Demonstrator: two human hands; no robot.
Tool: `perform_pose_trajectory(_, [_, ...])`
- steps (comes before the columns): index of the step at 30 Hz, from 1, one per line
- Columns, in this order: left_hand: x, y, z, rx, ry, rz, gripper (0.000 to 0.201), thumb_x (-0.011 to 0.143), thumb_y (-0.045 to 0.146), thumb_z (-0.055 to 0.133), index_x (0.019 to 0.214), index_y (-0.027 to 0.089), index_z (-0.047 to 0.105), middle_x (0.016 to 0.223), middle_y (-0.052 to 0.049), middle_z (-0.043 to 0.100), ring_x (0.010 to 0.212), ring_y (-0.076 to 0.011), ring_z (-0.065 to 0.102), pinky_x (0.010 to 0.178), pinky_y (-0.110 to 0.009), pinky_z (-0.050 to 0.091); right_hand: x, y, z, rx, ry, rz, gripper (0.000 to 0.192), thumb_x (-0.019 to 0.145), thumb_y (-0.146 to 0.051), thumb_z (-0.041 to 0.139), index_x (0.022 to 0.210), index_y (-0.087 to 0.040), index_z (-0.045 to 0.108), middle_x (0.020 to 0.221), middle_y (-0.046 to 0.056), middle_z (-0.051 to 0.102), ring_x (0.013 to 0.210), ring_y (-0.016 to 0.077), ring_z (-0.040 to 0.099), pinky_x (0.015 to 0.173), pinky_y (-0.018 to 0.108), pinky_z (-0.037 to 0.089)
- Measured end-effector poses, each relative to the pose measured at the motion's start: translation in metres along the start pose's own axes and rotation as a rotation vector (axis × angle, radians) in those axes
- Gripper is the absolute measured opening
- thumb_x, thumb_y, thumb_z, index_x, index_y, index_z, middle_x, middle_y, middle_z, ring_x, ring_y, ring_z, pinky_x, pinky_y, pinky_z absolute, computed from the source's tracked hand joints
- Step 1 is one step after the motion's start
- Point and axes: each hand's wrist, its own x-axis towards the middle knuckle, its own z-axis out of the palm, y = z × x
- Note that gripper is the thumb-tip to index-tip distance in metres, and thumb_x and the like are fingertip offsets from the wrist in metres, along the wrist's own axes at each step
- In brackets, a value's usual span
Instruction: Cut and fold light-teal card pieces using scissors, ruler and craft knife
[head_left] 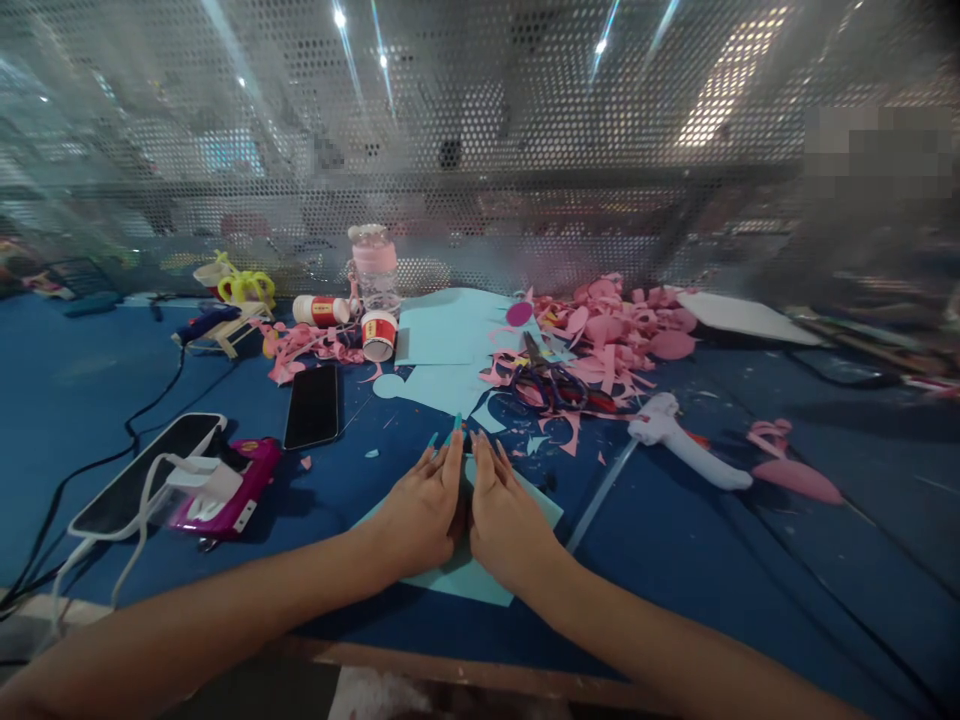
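Lying at left: a glossy, rectangular smartphone (312,408). Centre: the left hand (420,510) and right hand (514,525) partly cover a matte light-blue paper sheet (486,588) on the table (675,580), fingers extended; whether they pinch it cannot be determined. Apparent step: handling paper; next move calls for steady control. Right: smooth white glue gun (697,455).

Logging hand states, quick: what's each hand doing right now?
Left hand: over light-blue paper; grip can't be told.
Right hand: over it too; grip can't be told.
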Motion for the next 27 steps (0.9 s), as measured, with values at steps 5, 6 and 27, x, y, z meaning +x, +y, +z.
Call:
perform_pose_trajectory(5, [-0.0034,0.0012,0.0013,0.016,0.027,0.03,0.098,0.069,0.013,0.047,0.134,-0.002,-0.025,0.132,-0.027,0.043,0.127,-0.0318,0.038,0.102,-0.05,0.035,-0.0025,0.0014,0.001,-0.022,0.015,-0.023,0.067,0.066,-0.002,0.042,0.129,0.015,0.029,0.125,0.031,0.05,0.119,0.0293,0.049,0.101,0.04,0.041])
perform_pose_trajectory(6, [-0.0043,0.0015,0.0017,0.014,0.033,0.035,0.099,0.07,0.013,0.047,0.134,-0.001,-0.026,0.131,-0.027,0.045,0.126,-0.0318,0.04,0.102,-0.05,0.036,-0.003,0.0016,0.0008,-0.022,0.018,-0.031,0.07,0.066,-0.002,0.042,0.131,0.015,0.026,0.125,0.03,0.05,0.118,0.0289,0.05,0.101,0.039,0.042])
perform_pose_trajectory(27, [-0.0082,0.002,0.003,0.056,0.025,0.059,0.098,0.07,0.013,0.046,0.133,-0.001,-0.029,0.131,-0.027,0.045,0.123,-0.0327,0.043,0.101,-0.05,0.037,-0.0084,-0.0001,-0.0035,-0.076,0.086,-0.061,0.064,0.071,-0.004,0.042,0.132,0.009,0.032,0.119,0.027,0.057,0.112,0.0271,0.055,0.095,0.036,0.045])
